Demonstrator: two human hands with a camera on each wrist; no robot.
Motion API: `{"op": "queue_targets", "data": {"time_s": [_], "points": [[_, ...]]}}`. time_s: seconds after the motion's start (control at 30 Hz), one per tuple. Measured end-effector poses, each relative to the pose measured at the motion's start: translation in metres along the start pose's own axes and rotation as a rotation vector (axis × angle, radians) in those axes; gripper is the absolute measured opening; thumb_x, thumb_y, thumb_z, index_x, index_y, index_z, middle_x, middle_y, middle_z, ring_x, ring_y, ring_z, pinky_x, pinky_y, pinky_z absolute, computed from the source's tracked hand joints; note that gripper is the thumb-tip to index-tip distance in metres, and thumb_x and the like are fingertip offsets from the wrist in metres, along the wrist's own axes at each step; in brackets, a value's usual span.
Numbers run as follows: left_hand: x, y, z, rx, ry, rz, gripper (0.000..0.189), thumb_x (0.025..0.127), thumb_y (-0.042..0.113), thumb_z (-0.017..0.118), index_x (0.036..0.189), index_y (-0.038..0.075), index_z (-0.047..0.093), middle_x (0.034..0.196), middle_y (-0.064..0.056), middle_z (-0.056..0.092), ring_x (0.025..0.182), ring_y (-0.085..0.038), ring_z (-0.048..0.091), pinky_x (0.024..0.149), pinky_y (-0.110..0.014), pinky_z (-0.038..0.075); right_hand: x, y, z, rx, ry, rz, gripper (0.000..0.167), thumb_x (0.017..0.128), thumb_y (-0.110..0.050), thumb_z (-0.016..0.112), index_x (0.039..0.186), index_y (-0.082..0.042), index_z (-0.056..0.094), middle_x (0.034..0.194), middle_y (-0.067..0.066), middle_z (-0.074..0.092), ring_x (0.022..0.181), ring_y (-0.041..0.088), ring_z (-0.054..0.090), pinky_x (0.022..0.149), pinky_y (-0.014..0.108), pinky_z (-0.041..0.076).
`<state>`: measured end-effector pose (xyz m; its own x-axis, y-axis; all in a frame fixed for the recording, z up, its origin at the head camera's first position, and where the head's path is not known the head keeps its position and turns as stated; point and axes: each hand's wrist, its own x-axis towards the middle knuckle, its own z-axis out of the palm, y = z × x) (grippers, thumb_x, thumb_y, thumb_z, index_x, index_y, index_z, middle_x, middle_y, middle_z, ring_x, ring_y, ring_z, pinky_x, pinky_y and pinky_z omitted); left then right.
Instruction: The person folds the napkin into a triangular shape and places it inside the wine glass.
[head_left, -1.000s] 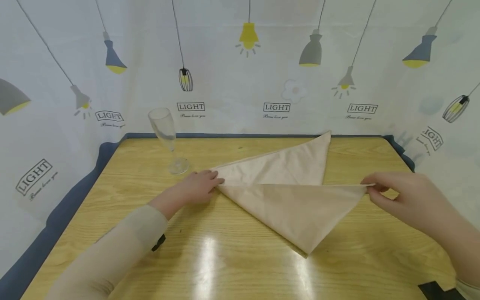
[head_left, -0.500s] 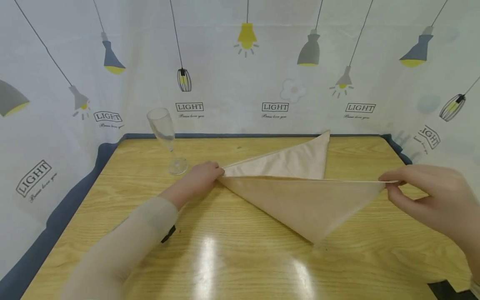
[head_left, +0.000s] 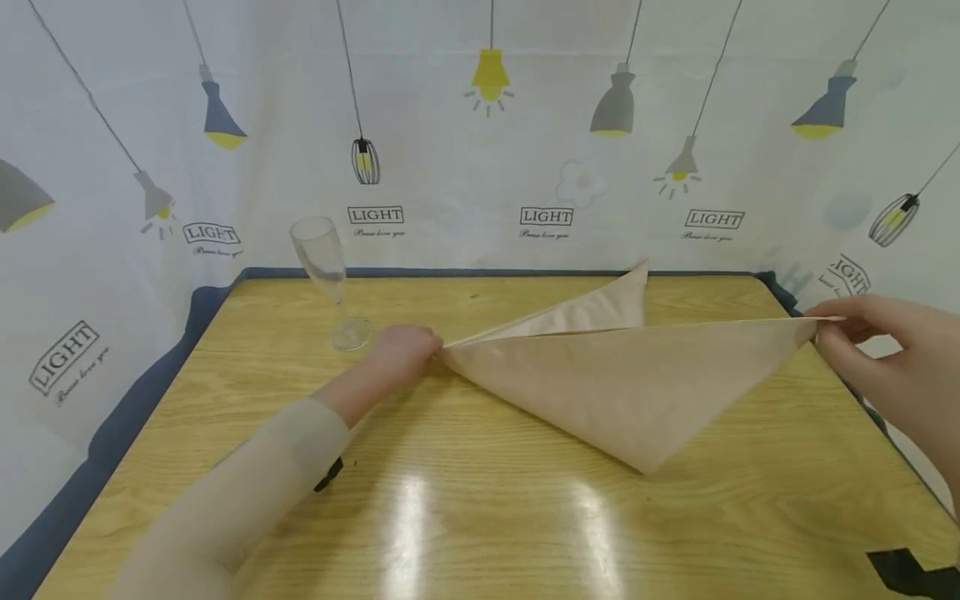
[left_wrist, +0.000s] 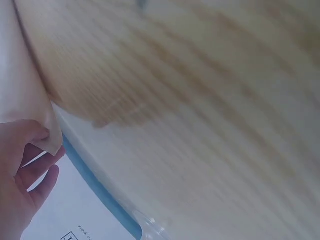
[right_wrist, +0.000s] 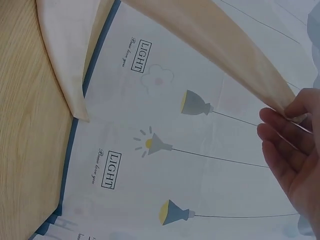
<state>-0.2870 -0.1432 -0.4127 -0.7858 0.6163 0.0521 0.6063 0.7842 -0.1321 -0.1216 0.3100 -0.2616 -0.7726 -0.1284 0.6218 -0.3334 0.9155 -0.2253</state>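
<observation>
A beige cloth napkin [head_left: 615, 383] is folded with two pointed flaps and stretches between both hands. At its left corner my left hand [head_left: 401, 354] pinches the fabric between thumb and finger; the left wrist view shows this hand [left_wrist: 25, 165] with its other fingers spread behind the corner. My right hand [head_left: 892, 350] pinches the right tip and holds it above the table. In the right wrist view that hand [right_wrist: 295, 150] has thumb and forefinger on the lifted flap [right_wrist: 215, 45]. Farther back, the other flap [head_left: 607, 304] points toward the table's far edge.
An upright clear champagne flute [head_left: 330, 275] stands on the wooden table [head_left: 487, 525], just beyond my left hand. A pale curtain [head_left: 450, 108] printed with lamps hangs behind and at both sides. A dark blue border [head_left: 465, 272] runs along the table's back edge.
My right hand has moved right and upward, pulling its napkin tip along and lifting the near flap. My left hand stays near the left corner, its fingers now closed in on it.
</observation>
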Motion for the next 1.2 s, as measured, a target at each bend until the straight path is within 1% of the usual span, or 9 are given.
{"op": "queue_targets", "data": {"time_s": [0.13, 0.33, 0.5, 0.77, 0.87, 0.97, 1.07, 1.13, 1.2], "points": [[-0.009, 0.000, -0.002, 0.027, 0.050, 0.071, 0.003, 0.089, 0.010, 0.069, 0.087, 0.013, 0.069, 0.078, -0.002, 0.063, 0.064, -0.018, 0.059, 0.055, -0.032, 0.050, 0.003, 0.005, 0.003, 0.047, 0.036, 0.075, 0.018, 0.091, 0.005, 0.059, 0.105, 0.008, 0.068, 0.094, 0.028, 0.064, 0.081, -0.026, 0.034, 0.056, -0.001, 0.032], [-0.031, 0.000, -0.007, 0.120, 0.118, 0.315, 0.007, 0.087, 0.012, 0.072, 0.084, 0.013, 0.066, 0.075, -0.001, 0.058, 0.060, -0.016, 0.055, 0.052, -0.032, 0.048, 0.009, 0.008, 0.004, 0.085, 0.026, 0.147, 0.019, 0.094, 0.002, 0.057, 0.109, 0.007, 0.068, 0.099, 0.024, 0.063, 0.079, -0.024, 0.037, 0.058, -0.001, 0.032], [-0.045, 0.002, -0.008, 0.170, 0.129, 0.470, 0.010, 0.087, 0.008, 0.072, 0.092, 0.014, 0.066, 0.078, 0.000, 0.057, 0.064, -0.016, 0.055, 0.056, -0.031, 0.048, 0.017, 0.011, 0.005, 0.048, -0.021, 0.162, 0.022, 0.096, -0.002, 0.056, 0.114, 0.005, 0.067, 0.099, 0.028, 0.065, 0.079, -0.025, 0.034, 0.055, 0.002, 0.030], [-0.057, 0.027, -0.007, 0.270, 0.146, 0.689, 0.013, 0.090, 0.010, 0.069, 0.096, 0.018, 0.061, 0.077, 0.005, 0.049, 0.067, -0.012, 0.044, 0.063, -0.026, 0.040, 0.035, 0.022, 0.008, 0.032, -0.035, 0.170, 0.026, 0.100, -0.006, 0.050, 0.118, 0.004, 0.065, 0.091, 0.028, 0.064, 0.066, -0.017, 0.033, 0.044, 0.021, 0.024], [-0.059, 0.039, -0.006, 0.280, 0.177, 0.729, 0.014, 0.090, 0.008, 0.067, 0.095, 0.018, 0.059, 0.076, 0.006, 0.048, 0.068, -0.011, 0.045, 0.066, -0.026, 0.041, 0.040, 0.028, 0.008, 0.042, -0.026, 0.184, 0.026, 0.100, -0.005, 0.049, 0.119, 0.005, 0.065, 0.094, 0.029, 0.064, 0.066, -0.019, 0.033, 0.047, 0.016, 0.026], [-0.061, 0.051, -0.005, 0.256, 0.214, 0.774, 0.012, 0.091, 0.007, 0.064, 0.094, 0.017, 0.058, 0.076, 0.005, 0.048, 0.070, -0.011, 0.048, 0.069, -0.027, 0.044, 0.045, 0.036, 0.008, 0.089, -0.005, 0.186, 0.026, 0.100, -0.004, 0.050, 0.118, 0.007, 0.065, 0.086, -0.002, 0.067, 0.070, -0.023, 0.038, 0.055, 0.008, 0.029], [-0.061, 0.064, -0.004, 0.216, 0.237, 0.814, 0.008, 0.094, 0.009, 0.061, 0.094, 0.016, 0.058, 0.076, 0.005, 0.047, 0.071, -0.012, 0.049, 0.072, -0.028, 0.045, 0.046, 0.043, 0.009, 0.156, 0.006, 0.191, 0.025, 0.099, -0.002, 0.049, 0.114, 0.011, 0.064, 0.080, -0.033, 0.052, 0.069, -0.021, 0.043, 0.060, 0.005, 0.032], [-0.061, 0.072, -0.005, 0.188, 0.247, 0.834, 0.007, 0.095, 0.009, 0.059, 0.092, 0.015, 0.057, 0.075, 0.005, 0.047, 0.070, -0.012, 0.048, 0.072, -0.027, 0.045, 0.046, 0.049, 0.009, 0.198, 0.011, 0.204, 0.023, 0.099, -0.001, 0.048, 0.109, 0.011, 0.064, 0.076, -0.040, 0.045, 0.068, -0.020, 0.045, 0.062, 0.003, 0.033], [-0.060, 0.080, -0.004, 0.176, 0.254, 0.851, 0.008, 0.095, 0.007, 0.056, 0.091, 0.015, 0.056, 0.075, 0.005, 0.045, 0.069, -0.012, 0.047, 0.072, -0.026, 0.044, 0.046, 0.053, 0.008, 0.240, 0.021, 0.220, 0.021, 0.098, 0.001, 0.047, 0.100, -0.002, 0.068, 0.075, -0.039, 0.047, 0.066, -0.019, 0.046, 0.064, 0.002, 0.035]]}}
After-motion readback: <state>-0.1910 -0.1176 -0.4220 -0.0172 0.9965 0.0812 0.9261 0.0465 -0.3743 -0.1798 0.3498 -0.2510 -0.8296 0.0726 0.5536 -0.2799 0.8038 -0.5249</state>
